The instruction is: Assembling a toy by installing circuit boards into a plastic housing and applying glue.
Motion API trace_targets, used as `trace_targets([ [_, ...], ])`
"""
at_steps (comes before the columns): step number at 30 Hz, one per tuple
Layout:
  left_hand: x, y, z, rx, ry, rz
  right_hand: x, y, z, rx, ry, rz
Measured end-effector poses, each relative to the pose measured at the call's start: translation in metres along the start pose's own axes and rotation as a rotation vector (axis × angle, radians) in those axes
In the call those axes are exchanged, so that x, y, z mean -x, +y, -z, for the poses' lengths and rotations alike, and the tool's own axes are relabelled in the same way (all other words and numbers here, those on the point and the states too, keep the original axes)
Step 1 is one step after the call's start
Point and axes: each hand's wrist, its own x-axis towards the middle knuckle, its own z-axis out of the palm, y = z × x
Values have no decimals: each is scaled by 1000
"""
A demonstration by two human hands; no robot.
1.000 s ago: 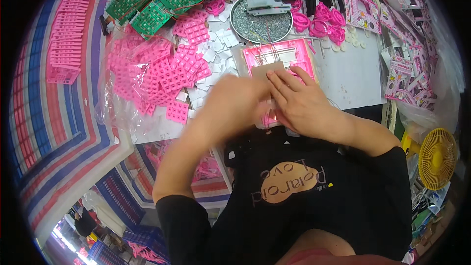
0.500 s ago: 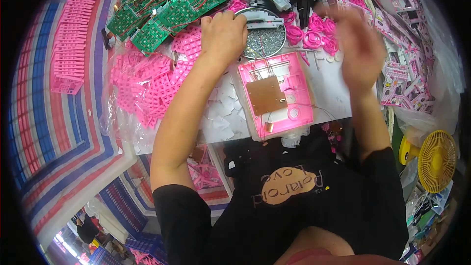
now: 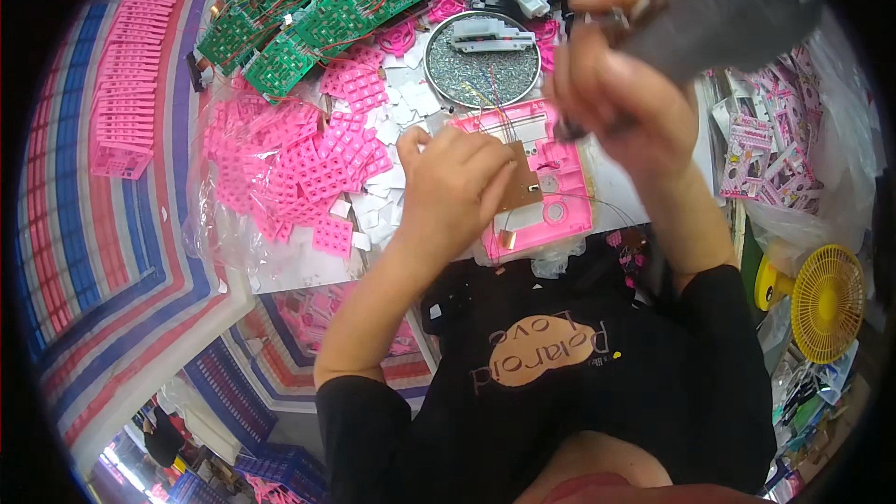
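My right hand (image 3: 630, 103) is wrapped round a dark power screwdriver (image 3: 719, 14), blurred by motion and raised over the right side of the work. Its narrow end points down at the edge of a pink plastic housing (image 3: 581, 182). Inside the housing lies a brown circuit board (image 3: 520, 185) with thin wires attached. My left hand (image 3: 453, 182) is closed above the board's left edge, fingers bent together; whatever they pinch is too small or hidden. Just beyond stands a round dish (image 3: 481, 79) of tiny grey metal pieces, apparently screws, with a grey plastic part (image 3: 490, 35) in it.
Green circuit boards (image 3: 327, 37) with wires are heaped at the far left. Pink keypad pieces (image 3: 271, 154) and white squares (image 3: 397, 98) lie left of the housing. Printed pink panels (image 3: 770, 149) fill a plastic bag at right, above a yellow fan (image 3: 826, 303).
My left hand has come back from the dish to the circuit board. My right hand has moved inward and now holds the power screwdriver over the housing.
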Motion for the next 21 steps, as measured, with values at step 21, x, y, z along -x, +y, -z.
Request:
trace_targets([
  [21,-63,-81,-6,-522,-207,190,13,28,3,-47,63,25],
])
